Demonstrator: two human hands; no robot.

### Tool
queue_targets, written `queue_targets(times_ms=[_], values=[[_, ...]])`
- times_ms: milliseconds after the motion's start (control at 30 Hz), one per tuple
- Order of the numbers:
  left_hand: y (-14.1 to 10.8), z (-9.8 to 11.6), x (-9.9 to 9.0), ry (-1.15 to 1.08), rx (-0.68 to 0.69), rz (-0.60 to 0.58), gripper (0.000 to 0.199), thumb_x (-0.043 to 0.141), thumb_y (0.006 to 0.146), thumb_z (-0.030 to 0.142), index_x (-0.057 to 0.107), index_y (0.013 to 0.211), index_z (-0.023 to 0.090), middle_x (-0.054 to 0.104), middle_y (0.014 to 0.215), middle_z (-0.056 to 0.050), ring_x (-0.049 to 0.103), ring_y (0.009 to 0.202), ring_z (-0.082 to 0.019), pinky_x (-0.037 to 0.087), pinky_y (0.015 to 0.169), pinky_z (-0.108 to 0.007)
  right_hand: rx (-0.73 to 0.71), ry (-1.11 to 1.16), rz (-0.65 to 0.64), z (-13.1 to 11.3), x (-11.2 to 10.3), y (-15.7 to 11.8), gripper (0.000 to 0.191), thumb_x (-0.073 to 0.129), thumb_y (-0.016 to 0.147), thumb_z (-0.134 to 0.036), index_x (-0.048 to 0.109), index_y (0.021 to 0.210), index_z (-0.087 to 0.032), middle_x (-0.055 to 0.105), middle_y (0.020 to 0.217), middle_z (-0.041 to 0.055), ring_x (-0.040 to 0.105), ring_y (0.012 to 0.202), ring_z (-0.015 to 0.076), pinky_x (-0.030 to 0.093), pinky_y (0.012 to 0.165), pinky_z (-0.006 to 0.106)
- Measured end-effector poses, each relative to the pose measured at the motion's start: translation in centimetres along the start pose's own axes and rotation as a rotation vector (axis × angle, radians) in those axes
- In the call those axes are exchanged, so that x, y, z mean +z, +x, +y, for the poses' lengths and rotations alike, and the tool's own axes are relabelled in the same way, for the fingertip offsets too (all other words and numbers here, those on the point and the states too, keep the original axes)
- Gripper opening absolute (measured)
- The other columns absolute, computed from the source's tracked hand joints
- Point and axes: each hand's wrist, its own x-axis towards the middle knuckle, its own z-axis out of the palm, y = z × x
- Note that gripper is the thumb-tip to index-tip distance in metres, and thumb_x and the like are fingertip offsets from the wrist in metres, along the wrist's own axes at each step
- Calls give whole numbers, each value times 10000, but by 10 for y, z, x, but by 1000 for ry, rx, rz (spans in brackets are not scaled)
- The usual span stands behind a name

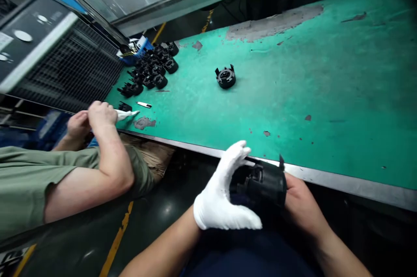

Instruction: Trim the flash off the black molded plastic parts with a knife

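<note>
My right hand [304, 203], bare, grips a black round plastic part [269, 181] with upright prongs from its right side, at the table's front edge. Its fingertips are hidden behind the part. In a white glove, my left hand [221, 196] is spread open at the left side of the same part, thumb and fingers wide apart. Whether its fingertips touch the part I cannot tell. Farther up the green table lies a similar black pronged part [225, 77] on its own.
Several more black parts [153, 66] cluster at the table's far left, before a blue bin [137, 51]. A white-handled cutter [143, 104] lies nearby. A co-worker's hands [100, 116] at the left hold a white glove [125, 114]. A metal strip [195, 147] edges the green table [325, 94].
</note>
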Motion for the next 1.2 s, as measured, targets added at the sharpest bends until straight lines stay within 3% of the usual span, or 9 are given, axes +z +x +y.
queue_targets(times_ms=[67,133,200,300,500,667,867,1033,1200], values=[[3,-2,0,-174,-54,-82,1000,575,792,826,337,1545,212,500,1481,-216,555,1337,-356,521,1102,-525,88,115,-77,2,12,1,336,701,886,-400,735,1182,-245,745,1055,63,658,863,230,534,751,326],[6,-6,6,-201,-82,-11,827,699,832,649,418,1492,238,534,1444,-182,558,1328,-341,492,1130,-529,144,171,-30,12,19,-3,405,689,899,-442,687,1255,-249,719,975,43,589,722,171,480,632,279],[10,-12,16,-24,-70,143,726,766,827,455,464,1449,236,538,1406,-165,552,1319,-330,470,1143,-535,199,225,100,26,18,-10,440,617,937,-518,647,1289,-256,662,891,18,490,636,128,400,554,251],[16,-26,33,310,-18,242,683,804,767,285,520,1385,224,541,1317,-146,559,1262,-315,487,1105,-531,280,285,236,46,5,-22,515,461,985,-607,652,1258,-215,596,863,23,419,619,117,348,539,263],[16,-41,54,447,-16,260,611,813,771,251,561,1325,193,507,1313,-147,537,1276,-310,483,1111,-528,329,111,159,54,-6,-18,519,483,969,-616,685,1203,-199,508,719,-11,371,574,125,294,525,277],[14,-35,63,454,-95,310,630,821,785,259,552,1348,175,497,1309,-146,548,1262,-295,481,1116,-514,269,39,112,53,3,-9,419,473,993,-558,683,892,-211,518,648,-19,416,575,136,414,592,287],[12,-35,70,454,-117,333,652,841,761,229,557,1343,152,495,1277,-142,556,1257,-302,485,1107,-514,230,-16,107,50,1,-5,344,467,1020,-448,718,1123,-238,729,1036,48,650,947,222,495,930,342],[12,-39,69,422,-115,334,674,860,722,181,561,1326,158,478,1257,-122,577,1259,-325,497,1101,-532,263,-70,114,42,-2,2,331,468,1023,-426,727,1137,-254,744,1032,31,667,971,223,496,865,316],[11,-43,70,435,-76,358,700,872,693,179,566,1322,176,469,1216,-103,593,1245,-344,507,1084,-548,279,-42,142,42,1,5,352,452,1025,-467,663,893,-218,665,839,7,590,827,181,450,761,287]])
